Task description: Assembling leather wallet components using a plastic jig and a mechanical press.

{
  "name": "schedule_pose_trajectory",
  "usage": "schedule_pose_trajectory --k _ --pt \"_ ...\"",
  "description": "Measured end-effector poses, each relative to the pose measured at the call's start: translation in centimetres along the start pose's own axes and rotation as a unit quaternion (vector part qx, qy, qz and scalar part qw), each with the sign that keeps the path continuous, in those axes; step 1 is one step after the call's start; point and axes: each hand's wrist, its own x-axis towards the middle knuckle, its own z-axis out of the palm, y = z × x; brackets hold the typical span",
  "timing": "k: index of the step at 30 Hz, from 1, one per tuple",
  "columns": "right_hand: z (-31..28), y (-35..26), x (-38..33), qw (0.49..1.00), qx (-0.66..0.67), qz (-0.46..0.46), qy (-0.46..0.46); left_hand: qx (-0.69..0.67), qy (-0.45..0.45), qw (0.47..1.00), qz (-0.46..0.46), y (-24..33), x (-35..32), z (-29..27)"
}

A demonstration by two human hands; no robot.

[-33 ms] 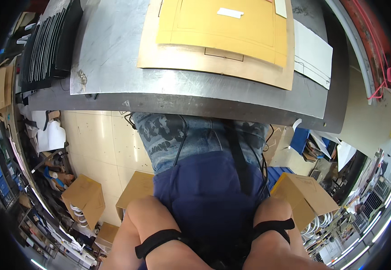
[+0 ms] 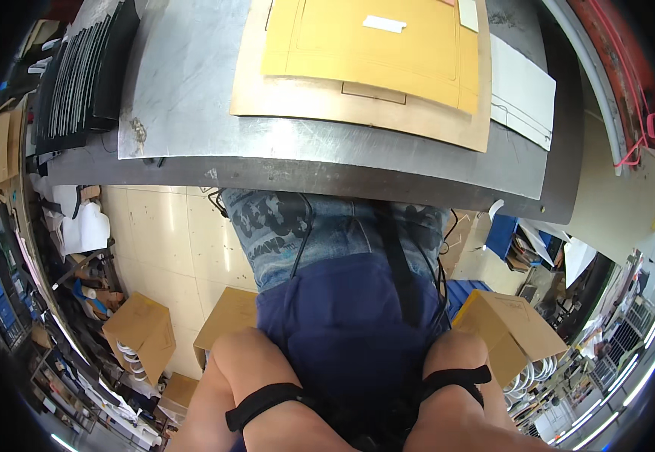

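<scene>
Head view: one yellow sheet (image 2: 373, 56), lying on a tan board (image 2: 297, 98) atop the metal plate (image 2: 184, 90); likely light, bendable, easily creased, best lifted by its near edge. Both hands (out of frame): opening and anything held cannot be told.

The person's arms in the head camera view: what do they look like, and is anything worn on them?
The left arm and right arm are bare where they show, with no sleeves over them. Each wears a dark, flat strap: a plain black left band and a matching right band. The hands are out of view.
</scene>
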Motion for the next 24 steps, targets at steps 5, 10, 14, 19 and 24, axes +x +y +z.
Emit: schedule_pose_trajectory --k 5,10,14,19,24 --pt "-0.7 0.3 2.0 1.0 0.003 -0.031 0.002 -0.008 -0.021 1.0 0.006 -0.3 0.5 1.3" --pt "-7.6 -3.1 -4.3 0.998 0.055 -0.01 -0.022 0.04 0.009 0.999 0.007 0.4 -1.7 -0.2" --pt "-11.0 -9.5 -8.6 0.999 0.01 -0.053 -0.003 -0.018 -0.025 1.0 0.008 -0.5 0.3 1.2" --pt "-9.6 -8.5 -7.8 0.997 0.022 -0.063 -0.026 -0.012 -0.018 0.999 0.025 0.6 -0.1 0.6" --pt "-2.5 -1.0 0.7 0.995 0.03 -0.086 -0.05 -0.011 -0.021 0.998 0.05 2.1 0.2 1.2"
